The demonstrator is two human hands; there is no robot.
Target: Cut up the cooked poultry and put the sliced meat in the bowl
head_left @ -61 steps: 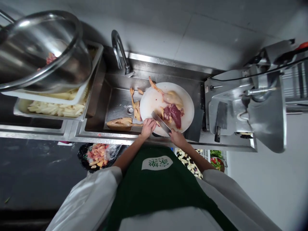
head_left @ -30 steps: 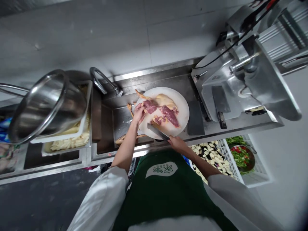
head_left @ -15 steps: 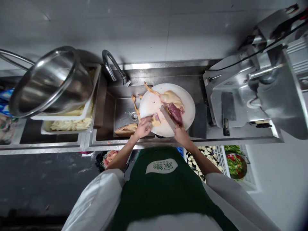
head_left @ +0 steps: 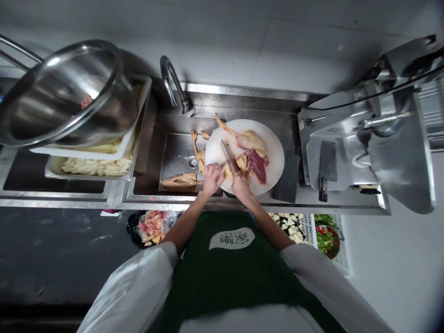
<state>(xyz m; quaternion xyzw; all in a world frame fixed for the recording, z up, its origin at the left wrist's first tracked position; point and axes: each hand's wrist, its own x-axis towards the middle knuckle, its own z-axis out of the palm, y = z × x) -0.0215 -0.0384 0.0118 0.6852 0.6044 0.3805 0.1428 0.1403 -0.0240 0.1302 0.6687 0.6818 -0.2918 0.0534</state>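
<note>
My right hand (head_left: 241, 186) is closed round the handle of a knife (head_left: 227, 155), its blade pointing up and left over the round white cutting board (head_left: 277, 157). Beside the blade, my left hand (head_left: 212, 178) grips a small yellowish piece of poultry (head_left: 228, 172) at the board's near left edge. A larger poultry piece (head_left: 251, 141) with pale skin and a leg stretched to the upper left lies on the board. Dark red meat (head_left: 256, 165) shows on its near side. The knife's cutting edge is partly hidden by my hands.
Left of the board, the sink (head_left: 169, 152) holds more poultry pieces (head_left: 180, 181) under a faucet (head_left: 173, 85). A big steel bowl (head_left: 121, 99) rests on trays of pale strips (head_left: 97, 166). A cleaver (head_left: 326, 166) lies at right, by a slicer (head_left: 402, 152).
The knife has moved left from beside the red meat to the small piece near my left hand. My right hand has come close to my left. The whole view has shifted slightly.
</note>
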